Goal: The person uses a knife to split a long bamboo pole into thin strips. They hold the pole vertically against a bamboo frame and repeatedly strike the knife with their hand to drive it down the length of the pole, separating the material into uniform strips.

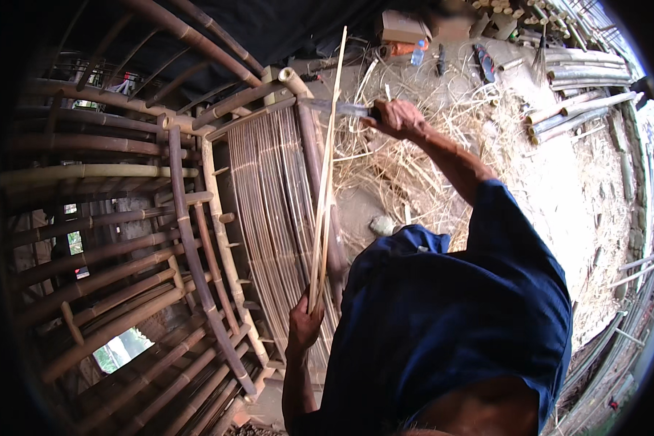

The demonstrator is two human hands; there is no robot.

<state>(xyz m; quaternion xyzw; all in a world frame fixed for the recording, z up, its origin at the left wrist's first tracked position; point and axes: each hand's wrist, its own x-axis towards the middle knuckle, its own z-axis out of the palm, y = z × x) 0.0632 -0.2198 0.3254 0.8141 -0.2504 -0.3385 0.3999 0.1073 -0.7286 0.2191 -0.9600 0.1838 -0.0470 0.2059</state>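
My left hand is closed round the lower end of long, pale bamboo strips, which stand up across the slatted bamboo bench. They lie close together, and a narrow gap shows between them lower down. At the upper right, my right hand grips the dark handle of a knife. Its grey blade points left and crosses the strips near their upper part. Whether the edge touches or sits in the bamboo, I cannot tell.
Bamboo frames with many rails fill the left side. Loose shavings cover the floor to the right. Farther back are a plastic bottle, a sandal and a cardboard box. Bamboo poles lie at the far right.
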